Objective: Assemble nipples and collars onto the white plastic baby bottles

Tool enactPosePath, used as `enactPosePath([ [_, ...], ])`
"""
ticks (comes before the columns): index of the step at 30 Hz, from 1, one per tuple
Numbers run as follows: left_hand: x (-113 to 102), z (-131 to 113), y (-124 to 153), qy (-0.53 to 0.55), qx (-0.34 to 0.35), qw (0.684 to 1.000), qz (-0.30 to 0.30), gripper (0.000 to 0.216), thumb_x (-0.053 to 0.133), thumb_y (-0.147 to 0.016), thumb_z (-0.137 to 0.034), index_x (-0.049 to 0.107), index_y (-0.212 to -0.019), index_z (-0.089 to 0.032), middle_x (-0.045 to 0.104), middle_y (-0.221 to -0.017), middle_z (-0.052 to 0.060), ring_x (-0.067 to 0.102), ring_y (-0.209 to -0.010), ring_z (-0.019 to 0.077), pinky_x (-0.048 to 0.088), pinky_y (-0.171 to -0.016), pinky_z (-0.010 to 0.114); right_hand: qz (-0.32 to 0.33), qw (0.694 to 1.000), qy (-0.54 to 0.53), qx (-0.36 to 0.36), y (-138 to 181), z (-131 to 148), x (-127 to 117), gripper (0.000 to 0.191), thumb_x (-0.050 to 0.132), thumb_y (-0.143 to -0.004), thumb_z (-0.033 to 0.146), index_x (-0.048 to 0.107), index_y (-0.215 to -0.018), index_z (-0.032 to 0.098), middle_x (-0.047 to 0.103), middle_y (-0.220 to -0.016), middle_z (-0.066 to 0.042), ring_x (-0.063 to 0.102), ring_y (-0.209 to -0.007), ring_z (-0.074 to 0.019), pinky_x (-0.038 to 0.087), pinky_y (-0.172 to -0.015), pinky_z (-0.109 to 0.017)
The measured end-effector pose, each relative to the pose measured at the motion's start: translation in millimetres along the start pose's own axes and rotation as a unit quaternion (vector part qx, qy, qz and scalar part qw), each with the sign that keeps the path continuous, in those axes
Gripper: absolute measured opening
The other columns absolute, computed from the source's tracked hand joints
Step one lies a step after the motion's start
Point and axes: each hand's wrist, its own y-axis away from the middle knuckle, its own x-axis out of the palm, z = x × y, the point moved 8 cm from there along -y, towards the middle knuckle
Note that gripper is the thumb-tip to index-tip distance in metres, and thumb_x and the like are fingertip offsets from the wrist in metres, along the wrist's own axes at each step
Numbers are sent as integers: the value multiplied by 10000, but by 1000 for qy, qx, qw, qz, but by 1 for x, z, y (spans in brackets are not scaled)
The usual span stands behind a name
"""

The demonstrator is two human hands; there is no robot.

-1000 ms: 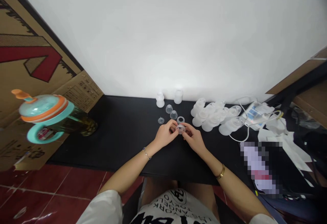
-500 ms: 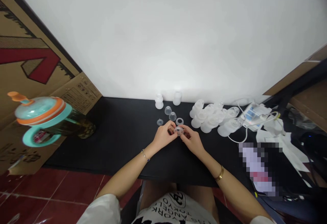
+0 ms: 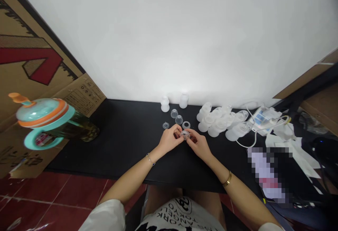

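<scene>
Between my left hand [image 3: 170, 139] and my right hand [image 3: 196, 143] is a clear bottle collar ring [image 3: 185, 134], its edges pinched by the fingers of both. Just beyond it a second ring [image 3: 186, 124] lies flat on the black table [image 3: 124, 139]. Two clear dome caps [image 3: 174, 113] sit close together behind my left hand. To their left rests a clear bottle nipple [image 3: 166, 125], base down. Two small frosted baby bottles [image 3: 165, 105] stand against the wall.
Several frosted bottles with clear caps [image 3: 216, 123] are grouped right of my hands. Past them lie a white cable [image 3: 255, 138], papers and a blurred phone [image 3: 268, 174]. A large drink bottle [image 3: 50, 118] with orange and teal lid is at left, beside cardboard [image 3: 84, 95].
The ring tilts slightly between my fingers. Both hands stay in almost the same place; the whole view shifts a little.
</scene>
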Motion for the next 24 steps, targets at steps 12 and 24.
enactPosePath([
  [12, 0, -2, 1, -65, 16, 998, 7, 173, 639, -828, -246, 558, -982, -238, 688, -732, -50, 634, -638, 132, 457, -595, 226, 2, 1000, 3, 1, -1, -2, 1, 349, 586, -919, 366, 670, -1215, 202, 742, -805, -24, 595, -537, -137, 475, -521, -237],
  [24, 0, -5, 1, -82, 29, 996, 10, 227, 660, -837, -259, 541, -1030, -248, 745, -819, -37, 691, -715, 155, 494, -634, 244, -7, 1000, 8, -2, -1, -5, -1, 366, 580, -891, 292, 661, -1235, 196, 759, -872, -32, 600, -535, -127, 497, -523, -231],
])
